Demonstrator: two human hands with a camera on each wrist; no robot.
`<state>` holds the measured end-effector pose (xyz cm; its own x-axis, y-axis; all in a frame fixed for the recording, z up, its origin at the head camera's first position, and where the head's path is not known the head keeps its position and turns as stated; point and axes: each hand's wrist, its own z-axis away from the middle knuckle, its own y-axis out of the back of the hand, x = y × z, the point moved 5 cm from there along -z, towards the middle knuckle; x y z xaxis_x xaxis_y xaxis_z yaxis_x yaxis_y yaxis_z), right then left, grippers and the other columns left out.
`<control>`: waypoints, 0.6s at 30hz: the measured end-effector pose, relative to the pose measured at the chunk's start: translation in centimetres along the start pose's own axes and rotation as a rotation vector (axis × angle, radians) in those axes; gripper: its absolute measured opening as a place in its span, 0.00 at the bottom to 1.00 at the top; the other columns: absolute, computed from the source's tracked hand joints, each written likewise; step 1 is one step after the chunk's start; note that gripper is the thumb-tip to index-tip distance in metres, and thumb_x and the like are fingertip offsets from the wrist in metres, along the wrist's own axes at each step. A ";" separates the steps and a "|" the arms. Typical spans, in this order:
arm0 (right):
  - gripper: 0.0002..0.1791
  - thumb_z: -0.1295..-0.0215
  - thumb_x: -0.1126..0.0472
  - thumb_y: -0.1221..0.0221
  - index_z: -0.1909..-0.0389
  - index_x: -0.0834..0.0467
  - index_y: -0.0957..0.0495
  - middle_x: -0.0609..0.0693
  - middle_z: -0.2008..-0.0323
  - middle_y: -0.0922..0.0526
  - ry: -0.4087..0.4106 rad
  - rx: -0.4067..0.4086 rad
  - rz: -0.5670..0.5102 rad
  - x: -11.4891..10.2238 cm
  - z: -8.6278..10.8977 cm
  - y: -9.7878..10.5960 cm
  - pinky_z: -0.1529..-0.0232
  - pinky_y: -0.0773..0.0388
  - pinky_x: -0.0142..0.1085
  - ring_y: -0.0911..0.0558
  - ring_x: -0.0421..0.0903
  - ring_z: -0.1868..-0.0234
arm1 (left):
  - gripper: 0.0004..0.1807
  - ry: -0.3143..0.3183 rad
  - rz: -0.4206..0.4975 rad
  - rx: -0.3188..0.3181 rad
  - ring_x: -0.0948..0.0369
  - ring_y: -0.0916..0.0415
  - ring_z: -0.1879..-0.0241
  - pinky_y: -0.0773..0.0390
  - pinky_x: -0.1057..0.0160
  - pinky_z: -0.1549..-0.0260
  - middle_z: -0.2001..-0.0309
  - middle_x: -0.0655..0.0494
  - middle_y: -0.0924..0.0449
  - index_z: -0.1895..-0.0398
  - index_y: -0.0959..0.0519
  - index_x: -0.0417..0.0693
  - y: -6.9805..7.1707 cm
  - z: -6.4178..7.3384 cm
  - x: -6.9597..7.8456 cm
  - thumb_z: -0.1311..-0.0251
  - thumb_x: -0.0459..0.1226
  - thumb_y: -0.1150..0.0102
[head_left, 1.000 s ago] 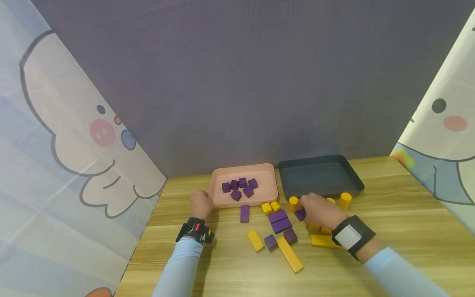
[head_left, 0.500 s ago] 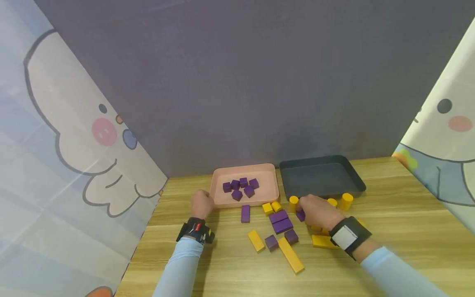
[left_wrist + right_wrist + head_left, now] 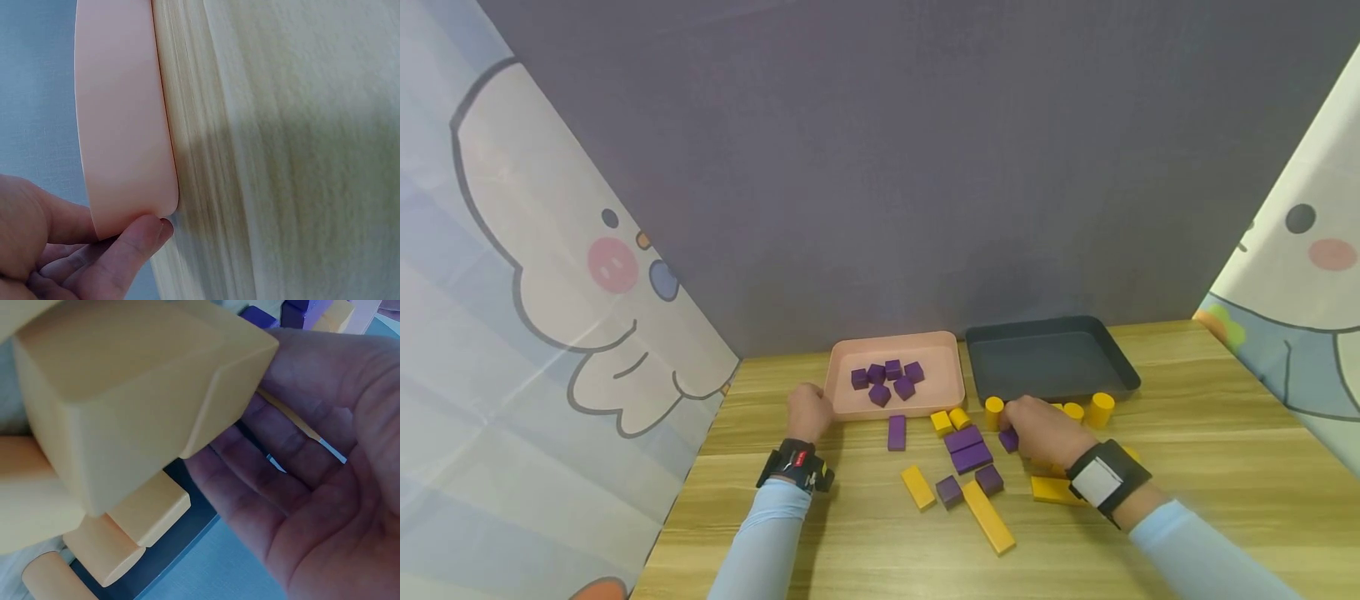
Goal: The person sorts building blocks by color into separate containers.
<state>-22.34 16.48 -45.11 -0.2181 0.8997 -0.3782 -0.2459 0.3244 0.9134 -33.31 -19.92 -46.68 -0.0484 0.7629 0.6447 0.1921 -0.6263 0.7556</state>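
In the left wrist view my left hand [image 3: 94, 256] pinches the corner of the pink tray [image 3: 125, 106] between thumb and fingers. Seen from the head, that left hand [image 3: 808, 412] sits at the tray's left edge, and several purple cubes [image 3: 880, 394] lie inside. My right hand [image 3: 1045, 429] is low over the table, its fingertips gripping a purple cube [image 3: 1009, 441] beside an upright yellow cylinder [image 3: 993, 414]. In the right wrist view large yellow blocks [image 3: 131, 406] hide the fingertips of the right hand [image 3: 294, 462].
A dark tray [image 3: 1052, 360] stands behind the right hand. Purple rectangular blocks [image 3: 972, 457] lie between the hands, with yellow bars [image 3: 988, 517] and more purple cubes [image 3: 949, 492] nearer the front. Yellow cylinders [image 3: 1102, 409] stand along the dark tray's front side. A grey wall [image 3: 880, 167] rises behind.
My right hand and the purple cube at its fingertips have shifted slightly toward the front. The left hand stays on the pink tray. The whole head view has drifted a little.
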 end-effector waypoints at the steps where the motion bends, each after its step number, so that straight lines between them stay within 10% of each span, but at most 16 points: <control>1: 0.17 0.48 0.80 0.33 0.71 0.53 0.16 0.46 0.73 0.20 0.005 0.000 0.001 0.0 0.0 0.0 0.66 0.20 0.36 0.24 0.44 0.71 | 0.14 0.001 0.001 0.000 0.56 0.31 0.81 0.37 0.65 0.86 0.82 0.50 0.25 0.82 0.18 0.36 0.0 0.0 0.0 0.41 0.25 0.49; 9: 0.16 0.48 0.78 0.30 0.66 0.54 0.10 0.44 0.69 0.15 0.035 0.029 0.001 -0.8 0.0 0.7 0.61 0.14 0.40 0.22 0.43 0.69 | 0.19 -0.005 0.001 0.002 0.59 0.37 0.85 0.42 0.65 0.87 0.86 0.55 0.35 0.90 0.30 0.43 0.0 0.0 0.0 0.40 0.25 0.50; 18: 0.15 0.44 0.71 0.26 0.56 0.53 0.09 0.45 0.61 0.09 0.056 0.028 -0.036 -5.1 -0.5 3.4 0.53 0.11 0.43 0.17 0.41 0.63 | 0.14 -0.008 -0.030 0.015 0.55 0.29 0.78 0.36 0.65 0.83 0.80 0.49 0.23 0.79 0.15 0.36 0.0 0.1 0.1 0.40 0.26 0.47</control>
<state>-22.56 12.78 -40.18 -0.2617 0.8698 -0.4183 -0.2278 0.3655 0.9025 -33.25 -19.86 -46.59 -0.0461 0.7825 0.6210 0.2053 -0.6010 0.7725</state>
